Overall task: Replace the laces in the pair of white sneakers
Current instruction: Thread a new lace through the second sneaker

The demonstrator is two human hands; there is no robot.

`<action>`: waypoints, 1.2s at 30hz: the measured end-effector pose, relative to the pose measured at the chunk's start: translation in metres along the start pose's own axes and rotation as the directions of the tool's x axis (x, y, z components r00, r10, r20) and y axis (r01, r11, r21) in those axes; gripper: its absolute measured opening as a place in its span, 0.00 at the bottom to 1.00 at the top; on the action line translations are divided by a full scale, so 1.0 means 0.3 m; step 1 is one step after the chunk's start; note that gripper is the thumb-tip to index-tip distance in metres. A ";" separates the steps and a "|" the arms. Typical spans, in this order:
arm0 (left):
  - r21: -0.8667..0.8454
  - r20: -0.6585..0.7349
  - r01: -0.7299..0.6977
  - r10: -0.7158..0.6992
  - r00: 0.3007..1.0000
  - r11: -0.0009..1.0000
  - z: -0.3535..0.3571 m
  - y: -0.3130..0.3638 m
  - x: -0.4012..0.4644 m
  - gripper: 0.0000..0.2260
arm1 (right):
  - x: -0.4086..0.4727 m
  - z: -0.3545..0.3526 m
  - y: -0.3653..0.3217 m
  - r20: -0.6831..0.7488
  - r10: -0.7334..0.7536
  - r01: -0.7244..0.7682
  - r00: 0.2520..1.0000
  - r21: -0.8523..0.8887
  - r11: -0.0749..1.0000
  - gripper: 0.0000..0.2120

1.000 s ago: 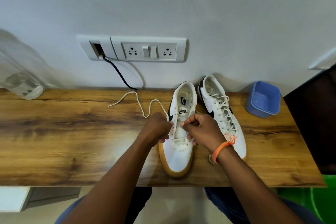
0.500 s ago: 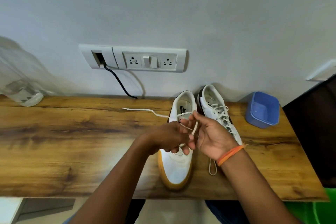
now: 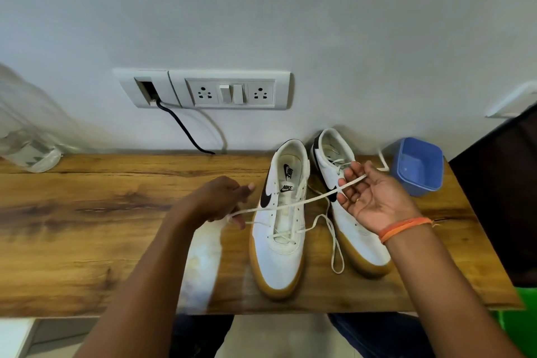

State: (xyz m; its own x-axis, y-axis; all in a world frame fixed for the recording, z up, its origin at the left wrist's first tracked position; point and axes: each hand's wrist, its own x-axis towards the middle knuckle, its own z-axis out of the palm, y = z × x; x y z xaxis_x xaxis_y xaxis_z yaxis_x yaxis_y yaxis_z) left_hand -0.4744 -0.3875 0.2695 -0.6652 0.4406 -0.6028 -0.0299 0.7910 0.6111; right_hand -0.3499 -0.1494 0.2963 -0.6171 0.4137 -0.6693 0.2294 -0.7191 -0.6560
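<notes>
Nearest to me, both forearms reach in from the bottom edge over the front of the wooden table [image 3: 87,241].

Left hand [image 3: 216,202]: fingers curled, pinching the white lace [image 3: 293,204] at its left end. The knuckles hide the grip itself, so I can't tell which fingers do the work.

Just right of the left hand sits the near sneaker [image 3: 280,229], toe pointing toward me, gum sole flat on the table, black swoosh on its left side. The lace is threaded only through the lowest eyelets that I can make out; the upper eyelets show bare. From the left hand the lace runs taut, up and to the right, crossing above this sneaker's tongue.

Right hand [image 3: 370,197]: palm up, fingers loosely spread, the lace draped across the fingertips and lying between thumb and forefinger. I'd call it a light pinch, though the contact is hard to read. An orange band [image 3: 402,227] circles that wrist.

Under the right hand lies the second sneaker [image 3: 348,221], partly covered by it, just beside the first. A slack lace loop [image 3: 335,244] hangs between the two shoes.

Beyond the right hand, a blue plastic tub [image 3: 418,166] stands near the table's back corner.

Farther back on the wall, past the left hand: a white socket panel [image 3: 229,90] with a black cable [image 3: 183,129] dropping to the table.
</notes>
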 end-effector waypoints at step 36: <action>0.362 -0.473 0.378 -0.181 0.862 0.852 -0.135 -0.112 -0.048 0.19 | 0.004 -0.004 0.057 0.089 -0.116 0.138 0.989 -0.299 0.944 0.14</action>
State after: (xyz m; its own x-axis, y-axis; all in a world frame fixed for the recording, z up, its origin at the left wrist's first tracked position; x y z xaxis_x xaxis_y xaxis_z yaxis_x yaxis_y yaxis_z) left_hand -0.4941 -0.4377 0.2783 -0.9209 0.0360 -0.3881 -0.0064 0.9942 0.1074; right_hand -0.3458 -0.1605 0.2840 -0.7040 0.4433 -0.5548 0.3564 -0.4551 -0.8160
